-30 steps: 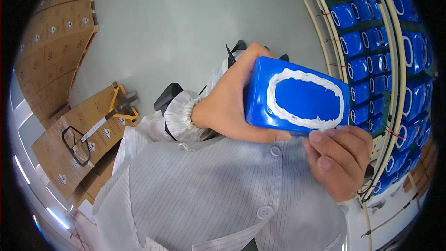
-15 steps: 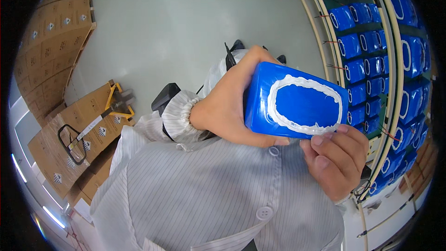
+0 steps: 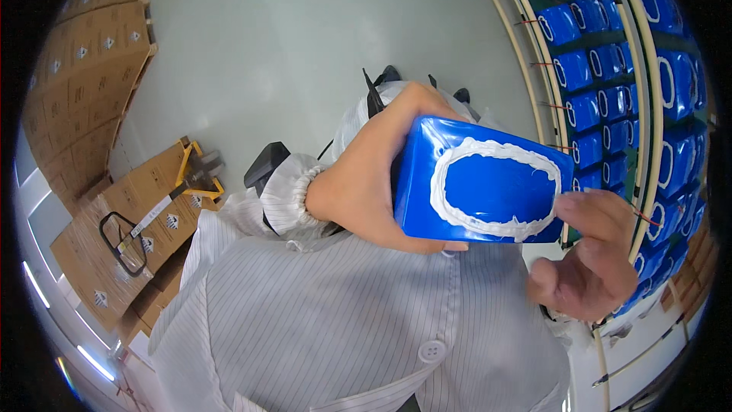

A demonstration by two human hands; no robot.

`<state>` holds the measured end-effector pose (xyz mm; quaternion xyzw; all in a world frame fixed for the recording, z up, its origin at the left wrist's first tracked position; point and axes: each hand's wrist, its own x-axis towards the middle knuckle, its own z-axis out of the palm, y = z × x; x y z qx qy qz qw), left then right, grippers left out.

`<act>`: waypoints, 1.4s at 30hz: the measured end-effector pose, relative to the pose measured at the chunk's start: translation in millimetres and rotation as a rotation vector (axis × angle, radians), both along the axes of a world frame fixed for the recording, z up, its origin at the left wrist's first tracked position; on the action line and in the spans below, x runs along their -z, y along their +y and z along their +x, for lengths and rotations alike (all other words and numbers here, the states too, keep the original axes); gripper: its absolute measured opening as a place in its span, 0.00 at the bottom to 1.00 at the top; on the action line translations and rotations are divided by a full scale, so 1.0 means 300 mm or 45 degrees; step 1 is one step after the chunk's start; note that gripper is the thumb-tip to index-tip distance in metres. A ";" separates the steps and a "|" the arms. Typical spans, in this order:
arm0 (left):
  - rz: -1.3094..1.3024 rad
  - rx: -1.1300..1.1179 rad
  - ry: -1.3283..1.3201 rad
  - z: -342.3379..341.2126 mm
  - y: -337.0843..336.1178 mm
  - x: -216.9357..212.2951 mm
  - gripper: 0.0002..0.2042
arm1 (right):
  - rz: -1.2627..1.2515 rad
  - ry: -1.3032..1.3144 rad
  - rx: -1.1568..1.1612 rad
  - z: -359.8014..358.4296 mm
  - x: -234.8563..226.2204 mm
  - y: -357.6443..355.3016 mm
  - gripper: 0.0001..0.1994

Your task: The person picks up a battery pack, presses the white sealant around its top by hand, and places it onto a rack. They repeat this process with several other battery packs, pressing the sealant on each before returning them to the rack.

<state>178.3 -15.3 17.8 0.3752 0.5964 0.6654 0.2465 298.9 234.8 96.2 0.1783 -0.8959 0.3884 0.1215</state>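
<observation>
While my left hand (image 3: 366, 183) wraps around the glossy blue pack (image 3: 480, 183) from behind, fingers curled under its lower edge, I hold it up at chest height with its flat face toward me. It is a soft, rounded rectangle of shiny film, and a rough white oval ring (image 3: 496, 187) runs around its front. My right hand (image 3: 587, 259) is loosely curled, its fingertip touching the pack's right edge, gripping nothing. Beside it, a curved rack (image 3: 610, 69) carries rows of the same blue packs. Brown cardboard boxes (image 3: 84, 84) are stacked at my left on pale floor.
</observation>
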 end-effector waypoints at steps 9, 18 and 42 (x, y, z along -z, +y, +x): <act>-0.056 0.025 0.038 -0.002 -0.004 -0.008 0.50 | 0.246 -0.009 0.091 0.007 0.032 -0.073 0.39; -0.049 0.040 -0.010 -0.011 -0.002 -0.003 0.49 | 0.188 0.083 0.211 -0.009 0.049 -0.098 0.31; 0.006 0.043 0.004 -0.018 0.008 -0.002 0.47 | 0.180 0.079 0.155 0.015 0.057 -0.079 0.42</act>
